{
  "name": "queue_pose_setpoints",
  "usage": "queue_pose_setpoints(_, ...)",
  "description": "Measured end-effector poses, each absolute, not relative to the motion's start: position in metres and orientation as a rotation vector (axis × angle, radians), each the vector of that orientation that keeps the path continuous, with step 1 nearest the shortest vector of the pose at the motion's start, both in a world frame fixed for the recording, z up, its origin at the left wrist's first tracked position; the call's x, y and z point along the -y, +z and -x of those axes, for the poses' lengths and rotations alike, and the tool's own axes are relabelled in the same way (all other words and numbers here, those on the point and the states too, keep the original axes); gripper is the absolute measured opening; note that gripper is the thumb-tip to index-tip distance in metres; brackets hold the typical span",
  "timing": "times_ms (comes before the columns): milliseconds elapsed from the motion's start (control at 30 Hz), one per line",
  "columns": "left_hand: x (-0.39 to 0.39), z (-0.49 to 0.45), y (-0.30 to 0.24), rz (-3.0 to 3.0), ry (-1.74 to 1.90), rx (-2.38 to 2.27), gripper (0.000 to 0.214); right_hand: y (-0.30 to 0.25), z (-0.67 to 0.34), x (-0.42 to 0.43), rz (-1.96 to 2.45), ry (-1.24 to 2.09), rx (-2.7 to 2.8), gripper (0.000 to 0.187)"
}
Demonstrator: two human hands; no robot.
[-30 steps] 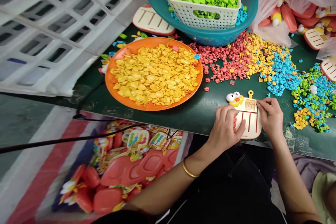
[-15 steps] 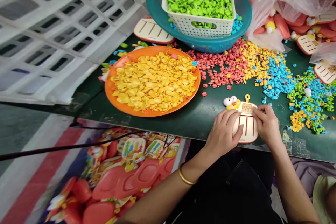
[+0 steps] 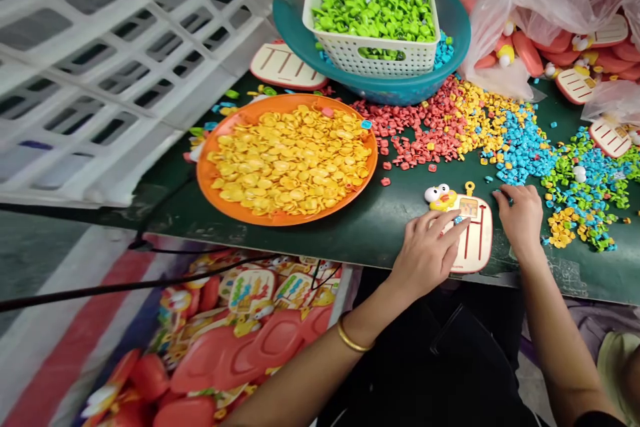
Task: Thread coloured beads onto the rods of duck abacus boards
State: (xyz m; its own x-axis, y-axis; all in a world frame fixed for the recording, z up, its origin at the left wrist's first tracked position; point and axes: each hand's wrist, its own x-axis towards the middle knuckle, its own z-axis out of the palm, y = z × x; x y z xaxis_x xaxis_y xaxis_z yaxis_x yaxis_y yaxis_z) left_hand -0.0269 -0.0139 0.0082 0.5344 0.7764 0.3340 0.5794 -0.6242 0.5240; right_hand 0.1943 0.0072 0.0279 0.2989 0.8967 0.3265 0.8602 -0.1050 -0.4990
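Note:
A cream toy board (image 3: 473,240) with red slots, a small picture window and a yellow duck head (image 3: 440,197) lies near the front edge of the dark green table (image 3: 390,220). My left hand (image 3: 430,250) rests on the board's left side, fingers bent, fingertips near a small blue bead on the board. My right hand (image 3: 520,217) sits just right of the board, fingers curled down onto the table by the blue beads (image 3: 523,147). What those fingers pinch is hidden.
An orange plate (image 3: 215,147) of yellow pieces sits left of the board. A teal bowl (image 3: 300,20) holds a white basket (image 3: 375,60) of green pieces. Red, yellow, blue and green beads spread across the table. White crates (image 3: 100,60) stand left. Finished toys (image 3: 240,340) lie below.
My right hand has left the board's top right corner and moved right toward the blue beads. My left hand stays on the board. The view shifted slightly.

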Motion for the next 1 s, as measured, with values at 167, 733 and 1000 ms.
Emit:
queue_pose_setpoints(167, 0.016, 0.027, 0.008, -2.382, 0.814, -1.134, 0.035, 0.030, -0.176, 0.006, 1.795, 0.453, 1.461, 0.020)
queue_pose_setpoints(733, 0.016, 0.026, 0.009, -2.247, 0.815, -1.206, 0.023, 0.016, -0.155, 0.049, 1.532, 0.234, 1.919, 0.031)
queue_pose_setpoints(1000, 0.016, 0.026, 0.007, -2.238, 0.847, -1.175, 0.019, 0.031, -0.152, -0.039, 1.621, 0.326, 1.593, 0.019)
